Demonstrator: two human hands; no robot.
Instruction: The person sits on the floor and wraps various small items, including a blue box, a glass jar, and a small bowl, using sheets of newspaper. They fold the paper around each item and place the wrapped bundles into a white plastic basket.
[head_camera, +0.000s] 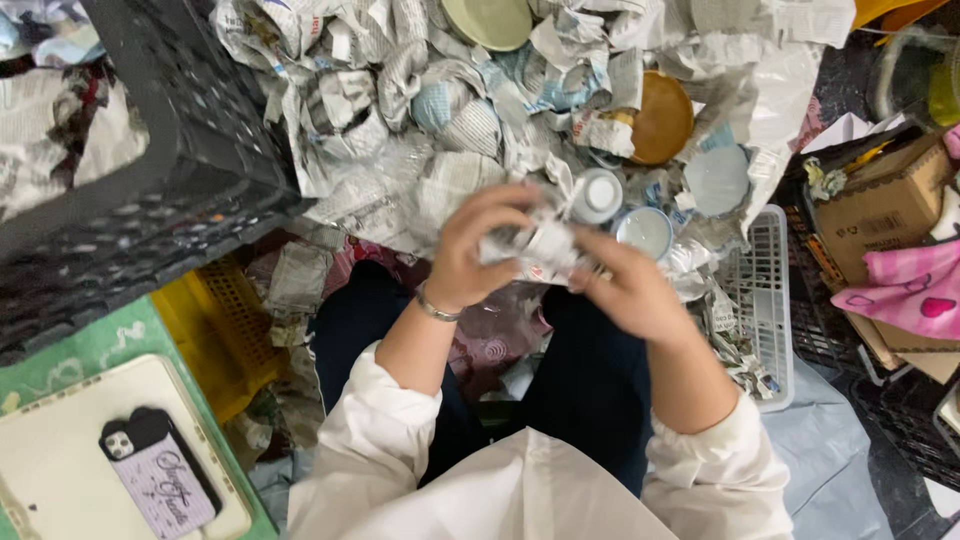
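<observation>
My left hand and my right hand are both closed on a small bundle wrapped in crumpled newspaper, held above my lap. What the paper covers is hidden. Just beyond the bundle lie two small white cups among a heap of newspaper-wrapped crockery. A silver bracelet sits on my left wrist.
A black plastic crate stands at the left, a yellow basket below it. A white basket lies at the right beside cardboard boxes. A brown bowl, a pale plate and a phone on a white tray are also here.
</observation>
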